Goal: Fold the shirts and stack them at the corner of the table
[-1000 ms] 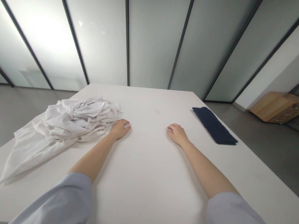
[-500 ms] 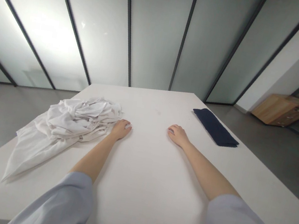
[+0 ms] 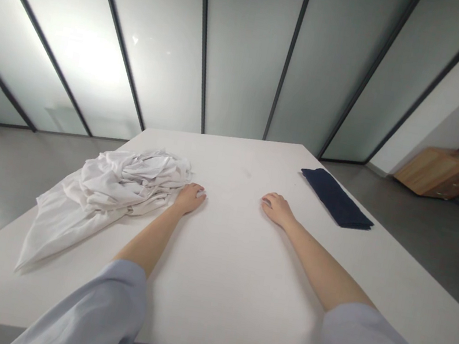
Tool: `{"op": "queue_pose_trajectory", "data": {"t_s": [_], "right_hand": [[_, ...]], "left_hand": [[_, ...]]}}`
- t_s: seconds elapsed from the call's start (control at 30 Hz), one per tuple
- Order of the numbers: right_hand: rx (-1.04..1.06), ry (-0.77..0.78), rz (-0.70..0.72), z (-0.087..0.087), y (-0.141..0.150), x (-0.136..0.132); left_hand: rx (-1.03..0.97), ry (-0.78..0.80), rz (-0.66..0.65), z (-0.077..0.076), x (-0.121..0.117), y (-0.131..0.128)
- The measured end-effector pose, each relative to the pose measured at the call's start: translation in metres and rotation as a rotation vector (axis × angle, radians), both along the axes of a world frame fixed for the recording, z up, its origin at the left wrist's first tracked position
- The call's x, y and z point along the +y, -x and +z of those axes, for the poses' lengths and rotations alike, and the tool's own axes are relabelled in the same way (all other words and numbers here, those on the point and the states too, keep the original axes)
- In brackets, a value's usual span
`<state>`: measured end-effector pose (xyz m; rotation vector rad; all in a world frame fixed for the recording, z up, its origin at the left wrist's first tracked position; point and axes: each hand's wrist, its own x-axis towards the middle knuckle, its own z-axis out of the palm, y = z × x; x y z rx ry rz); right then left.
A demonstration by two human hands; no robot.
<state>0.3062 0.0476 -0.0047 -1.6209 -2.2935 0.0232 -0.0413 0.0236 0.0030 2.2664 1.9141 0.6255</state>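
Note:
My left hand (image 3: 190, 198) rests on the white table (image 3: 223, 265), right beside a crumpled heap of white cloth (image 3: 117, 182); its fingers are loosely bent and apart, and nothing shows in them. Whether its outer edge touches the cloth I cannot tell. Across from it, my right hand (image 3: 276, 208) lies on the tabletop with fingers slightly curled and apart, holding nothing. Farther right is a dark navy folded cloth (image 3: 336, 198), lying flat near the table's right edge, apart from my right hand. One corner of the white heap spreads out toward the near left.
Frosted glass panels (image 3: 249, 52) in dark frames stand behind the table's far edge. On the grey floor at the right is a wooden cabinet (image 3: 436, 171) beside a white pillar (image 3: 439, 101).
The whole view has shifted slightly, so everything appears a little farther right. Both hands and both cloths keep their places on the table.

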Motion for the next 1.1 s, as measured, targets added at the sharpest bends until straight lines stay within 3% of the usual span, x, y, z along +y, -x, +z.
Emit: {"op": "queue_pose_trajectory", "data": {"t_s": [0.5,0.6,0.73,0.83,0.9,1.0,1.1], "right_hand": [[0.010,-0.006,-0.001,-0.006,-0.002,0.004],[0.006,-0.007,-0.002,-0.005,-0.001,0.003],[0.001,-0.001,-0.004,-0.003,0.002,0.001],[-0.006,-0.004,-0.003,-0.001,0.004,0.000],[-0.010,-0.007,-0.004,0.000,0.005,-0.001],[-0.015,-0.009,-0.011,0.000,0.005,-0.001],[-0.020,-0.010,-0.022,-0.002,0.005,0.000]], "left_hand": [[-0.005,-0.007,0.039,0.010,-0.007,-0.004],[-0.011,-0.102,0.061,0.021,-0.012,-0.005],[0.019,-0.257,0.097,0.049,-0.019,-0.001],[0.109,-0.324,0.224,0.076,-0.024,0.020],[0.201,-0.298,0.320,0.093,-0.025,0.047],[0.296,-0.113,0.440,0.112,-0.023,0.101],[0.281,0.113,0.394,0.119,-0.023,0.152]]}}
